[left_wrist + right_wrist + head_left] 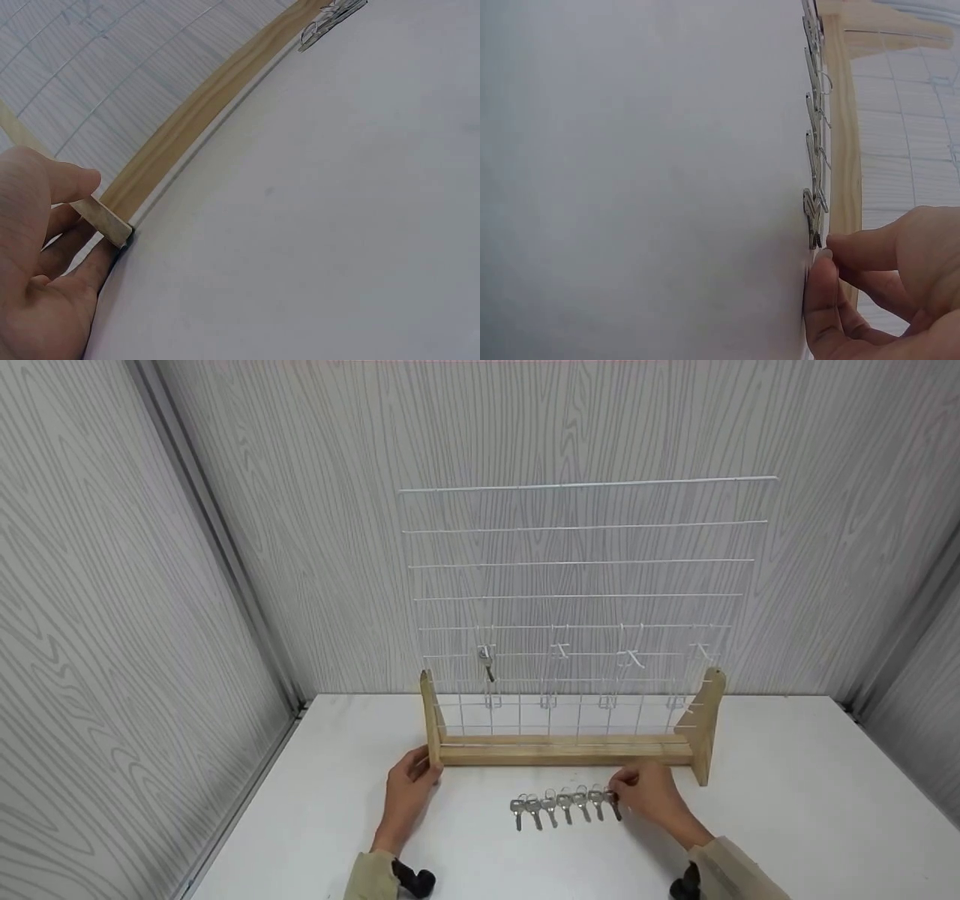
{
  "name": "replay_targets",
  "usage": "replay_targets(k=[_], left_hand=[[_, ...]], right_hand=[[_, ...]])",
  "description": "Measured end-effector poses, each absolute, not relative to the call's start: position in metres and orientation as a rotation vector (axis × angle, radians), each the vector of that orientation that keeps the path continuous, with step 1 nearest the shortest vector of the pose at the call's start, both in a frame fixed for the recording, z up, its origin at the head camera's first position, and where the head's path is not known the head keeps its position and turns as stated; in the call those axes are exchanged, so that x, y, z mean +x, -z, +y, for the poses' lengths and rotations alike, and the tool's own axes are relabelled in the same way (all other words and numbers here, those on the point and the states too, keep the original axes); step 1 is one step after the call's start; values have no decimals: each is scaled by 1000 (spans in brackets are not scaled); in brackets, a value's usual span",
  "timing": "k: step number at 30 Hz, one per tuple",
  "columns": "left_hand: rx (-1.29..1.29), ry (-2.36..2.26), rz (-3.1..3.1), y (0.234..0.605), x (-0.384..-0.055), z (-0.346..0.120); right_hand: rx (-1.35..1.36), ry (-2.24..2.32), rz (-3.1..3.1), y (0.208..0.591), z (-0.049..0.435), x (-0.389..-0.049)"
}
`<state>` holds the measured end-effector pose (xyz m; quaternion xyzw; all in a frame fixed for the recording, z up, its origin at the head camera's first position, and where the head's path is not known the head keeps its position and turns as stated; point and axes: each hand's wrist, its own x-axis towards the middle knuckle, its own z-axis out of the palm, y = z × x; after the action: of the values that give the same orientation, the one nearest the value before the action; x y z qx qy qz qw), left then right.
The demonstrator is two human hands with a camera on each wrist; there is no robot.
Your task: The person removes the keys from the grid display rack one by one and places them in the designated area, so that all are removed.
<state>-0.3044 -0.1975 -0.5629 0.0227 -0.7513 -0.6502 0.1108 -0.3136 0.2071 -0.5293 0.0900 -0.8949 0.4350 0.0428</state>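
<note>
My left hand [409,787] holds the lower front end of the rack's left wooden upright [432,720], with the thumb on one side and fingers on the other in the left wrist view. On the white table in front of the rack lies a row of several silver keys [566,808], each with a small ring. At the right end of that row, my right hand [651,793] pinches the last key [616,808] between thumb and fingertips. The fingers partly cover that key's top. Another key [490,669] hangs from the leftmost hook of the white wire grid [577,597].
Several white hooks, including one near the middle [560,651], stick out from the grid in a row. A wooden crossbar [562,755] joins the two uprights. White table surface [322,810] extends on both sides, and grey wood-patterned panels [360,585] stand behind and beside it.
</note>
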Motion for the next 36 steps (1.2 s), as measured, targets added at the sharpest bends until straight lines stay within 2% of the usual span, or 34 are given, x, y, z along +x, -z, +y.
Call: replay_targets(k=[16, 26, 36], left_hand=[[92, 1886, -2230, 563, -304, -200], [61, 1886, -2213, 564, -306, -198], [81, 1866, -2226, 565, -306, -198]], right_hand=[[314, -1273, -2694, 500, 206, -311], [552, -1346, -2615, 457, 183, -303], [744, -1274, -2510, 414, 141, -302]])
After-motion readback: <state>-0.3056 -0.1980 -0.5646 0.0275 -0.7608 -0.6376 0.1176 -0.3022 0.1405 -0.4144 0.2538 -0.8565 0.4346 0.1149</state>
